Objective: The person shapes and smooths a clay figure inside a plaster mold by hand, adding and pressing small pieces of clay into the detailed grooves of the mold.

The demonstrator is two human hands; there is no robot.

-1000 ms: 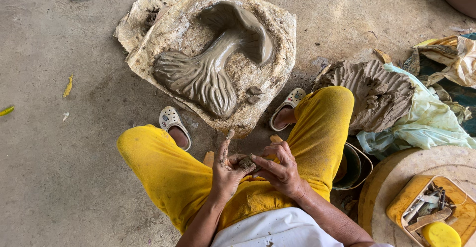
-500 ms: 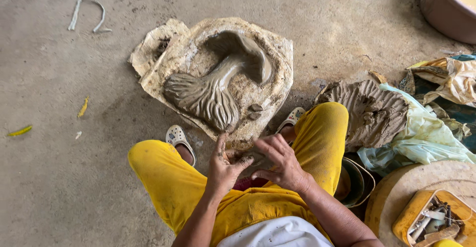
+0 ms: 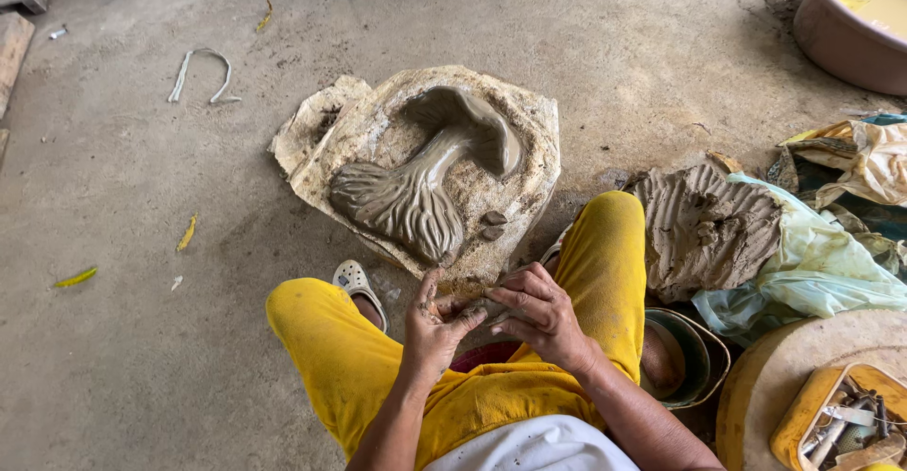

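I sit on the concrete floor in yellow trousers. Both hands meet above my lap, pressing a small lump of wet grey clay (image 3: 475, 307) between them. My left hand (image 3: 435, 325) cups it from the left with fingers curled. From the right, my right hand (image 3: 539, 312) covers it with fingers spread over the top. Just beyond my knees lies a stone-coloured slab mould (image 3: 518, 117) with a grey clay mushroom relief (image 3: 425, 173) in it. Two small clay bits (image 3: 491, 224) rest on the slab near me.
A big lump of ridged grey clay (image 3: 704, 225) sits on plastic sheeting (image 3: 822, 263) at my right. A bowl (image 3: 694, 358) stands by my right knee, a yellow tray of tools (image 3: 846, 424) on a round board at lower right, a pink basin (image 3: 846, 32) at upper right.
The view has tilted upward, so the mould sits lower in frame. My hands have closed back together around the clay lump after spreading apart half a second ago.
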